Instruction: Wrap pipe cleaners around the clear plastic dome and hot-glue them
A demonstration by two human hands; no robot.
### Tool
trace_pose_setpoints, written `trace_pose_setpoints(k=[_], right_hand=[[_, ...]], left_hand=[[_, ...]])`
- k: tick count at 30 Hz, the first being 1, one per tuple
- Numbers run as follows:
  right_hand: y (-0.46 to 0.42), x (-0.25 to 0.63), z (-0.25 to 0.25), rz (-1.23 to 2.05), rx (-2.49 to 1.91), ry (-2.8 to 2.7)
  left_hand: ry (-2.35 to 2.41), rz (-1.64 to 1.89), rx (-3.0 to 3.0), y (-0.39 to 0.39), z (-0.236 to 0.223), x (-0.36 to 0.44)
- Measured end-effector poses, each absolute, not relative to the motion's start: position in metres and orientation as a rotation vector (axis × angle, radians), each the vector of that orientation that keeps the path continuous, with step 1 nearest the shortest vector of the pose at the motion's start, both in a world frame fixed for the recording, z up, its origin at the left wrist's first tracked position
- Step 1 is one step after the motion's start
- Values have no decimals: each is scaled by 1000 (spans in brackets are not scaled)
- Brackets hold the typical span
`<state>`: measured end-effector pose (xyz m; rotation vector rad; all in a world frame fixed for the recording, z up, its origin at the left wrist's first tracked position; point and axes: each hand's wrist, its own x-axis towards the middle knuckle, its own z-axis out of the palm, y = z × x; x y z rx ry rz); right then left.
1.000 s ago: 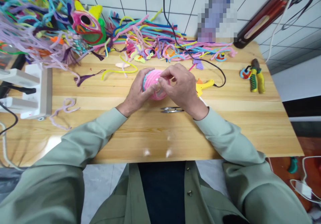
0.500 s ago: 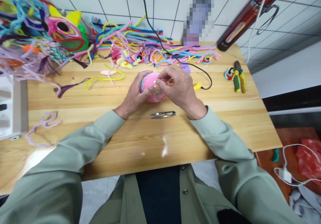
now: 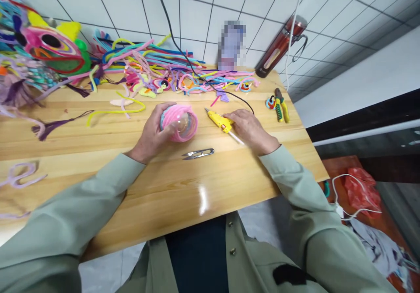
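My left hand (image 3: 151,132) is wrapped round a pink pipe-cleaner ball (image 3: 180,122) with a clear centre and a light blue edge, holding it on the wooden table (image 3: 164,183). My right hand (image 3: 250,128) lies further right, its fingers closed on the handle of a yellow glue gun (image 3: 219,120) that rests on the table with its nozzle pointing left and back. A white glue stick pokes out beside the hand. Small metal snips (image 3: 197,153) lie in front of the ball, between my two arms.
A heap of coloured pipe cleaners (image 3: 157,69) runs along the back edge, with a pink and green figure (image 3: 52,50) at far left. Pliers with green and yellow handles (image 3: 281,109) lie at right. A black cord (image 3: 183,52) hangs down the tiled wall.
My right hand has left the pink ball and moved right onto the yellow glue gun. My left hand keeps hold of the ball. The view has swung to the right.
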<state>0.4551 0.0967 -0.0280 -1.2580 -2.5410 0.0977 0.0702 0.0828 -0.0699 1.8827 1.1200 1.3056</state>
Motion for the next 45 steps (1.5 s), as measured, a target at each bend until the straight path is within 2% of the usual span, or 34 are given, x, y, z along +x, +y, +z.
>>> trace_pose_setpoints(k=[8, 16, 19, 22, 30, 38, 45], right_hand=[[137, 504, -38, -95, -1146, -2687], [133, 520, -15, -186, -1059, -2631], [112, 497, 6, -271, -1058, -2455], [83, 451, 19, -194, -993, -2263], [52, 334, 14, -28, -779, -2266], [69, 322, -11, -26, -726, -2398], [70, 329, 2, -15, -736, -2355]], left_hand=[[1224, 1200, 1768, 64, -39, 78], [1215, 1212, 1792, 67, -43, 77], [1221, 1183, 1769, 66, -45, 78], [1235, 1175, 1764, 66, -45, 80], [1187, 1182, 1760, 65, -44, 84], [1151, 1184, 1730, 67, -44, 85], [1171, 1180, 1742, 68, -47, 84]])
